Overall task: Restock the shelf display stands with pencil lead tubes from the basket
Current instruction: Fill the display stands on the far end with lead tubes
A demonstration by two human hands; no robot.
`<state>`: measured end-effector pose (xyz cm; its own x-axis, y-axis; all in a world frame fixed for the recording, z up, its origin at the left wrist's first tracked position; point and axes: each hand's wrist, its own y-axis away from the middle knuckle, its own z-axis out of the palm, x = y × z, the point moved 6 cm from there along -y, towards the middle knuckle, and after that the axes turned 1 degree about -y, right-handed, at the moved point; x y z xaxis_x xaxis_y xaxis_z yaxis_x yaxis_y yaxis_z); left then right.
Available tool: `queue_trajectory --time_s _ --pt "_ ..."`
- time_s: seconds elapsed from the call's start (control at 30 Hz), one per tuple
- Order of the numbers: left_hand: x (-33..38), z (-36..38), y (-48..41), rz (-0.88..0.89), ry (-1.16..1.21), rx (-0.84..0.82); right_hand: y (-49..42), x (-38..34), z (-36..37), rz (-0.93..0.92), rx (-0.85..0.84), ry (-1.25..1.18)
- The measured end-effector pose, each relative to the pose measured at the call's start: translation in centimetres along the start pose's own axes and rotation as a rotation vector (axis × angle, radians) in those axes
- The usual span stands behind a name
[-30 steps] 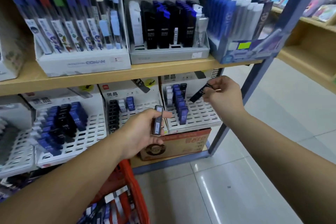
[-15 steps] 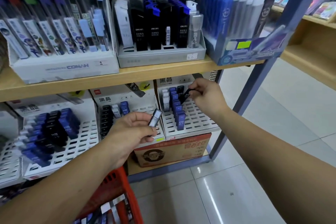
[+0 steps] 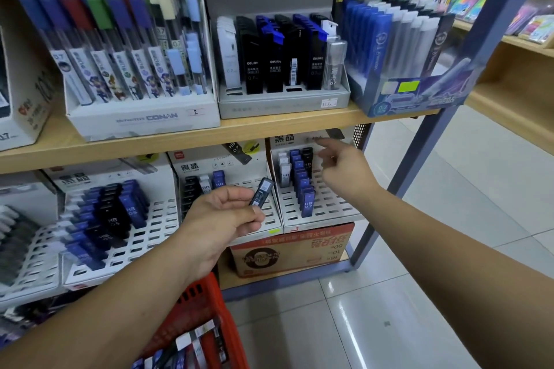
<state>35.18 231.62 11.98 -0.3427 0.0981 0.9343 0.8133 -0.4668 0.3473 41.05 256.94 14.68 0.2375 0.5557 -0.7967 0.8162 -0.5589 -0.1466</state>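
Presently, entry one: a dark pencil lead tube (image 3: 261,192) with a pale label is being pinched, tilted, between the thumb and fingers of the left hand (image 3: 221,219). It is hanging in the air just in front of the middle display stand (image 3: 207,159) on the lower shelf. The right hand (image 3: 344,172) is hovering over the right display stand (image 3: 332,213), with its forefinger stretching toward the header card; its other fingers are loosely bent and blurred, gripping nothing that is showing. That stand is carrying a row of blue tubes (image 3: 302,189) marked HB 0.7, running far to near. A few white tubes (image 3: 284,168) are standing to the left of the row and black tubes (image 3: 307,157) to its right at the far end. The middle stand is holding a few black, white and blue tubes at its far left. The left display stand (image 3: 159,219) is bearing a denser cluster of blue and black tubes marked HB 0.5. A red basket (image 3: 218,308) is sitting at the near edge under the left forearm, with more tubes lying inside. A printed cardboard box (image 3: 293,249) is lying beneath the right stand. On the upper shelf (image 3: 269,126), a white Conan box (image 3: 144,120), a grey tray (image 3: 281,105) and a blue carton (image 3: 413,96) are standing left to right, each holding lead cases.
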Motion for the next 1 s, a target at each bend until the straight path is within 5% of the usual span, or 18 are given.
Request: queue_trajectory --time_s 0.13,0.23,0.37,0.53,0.73,0.9,1.0 --pt "0.6 -0.3 0.9 -0.017 0.043 -0.034 1.9 -2.5 -1.1 -0.010 0.083 -0.078" --pt "1.3 -0.3 1.7 -0.013 0.077 -0.090 3.8 -5.8 0.4 -0.070 -0.015 -0.114" --pt "2.3 -0.6 2.8 0.018 0.093 -0.118 5.9 -8.3 4.1 0.101 -0.237 -0.348" --pt "2.7 -2.5 3.1 0.027 0.034 -0.083 6.6 -8.3 6.5 0.258 -0.212 -0.655" --pt "1.6 -5.7 2.1 0.050 -0.250 0.006 6.4 -8.4 9.3 0.238 -0.282 -0.602" --pt "0.4 -10.1 0.5 0.087 -0.682 0.169 3.9 -7.6 10.4 0.155 -0.109 -0.380" --pt "-0.1 -11.8 -0.1 0.076 -0.704 0.213 2.8 -7.5 12.2 0.101 -0.094 -0.309"
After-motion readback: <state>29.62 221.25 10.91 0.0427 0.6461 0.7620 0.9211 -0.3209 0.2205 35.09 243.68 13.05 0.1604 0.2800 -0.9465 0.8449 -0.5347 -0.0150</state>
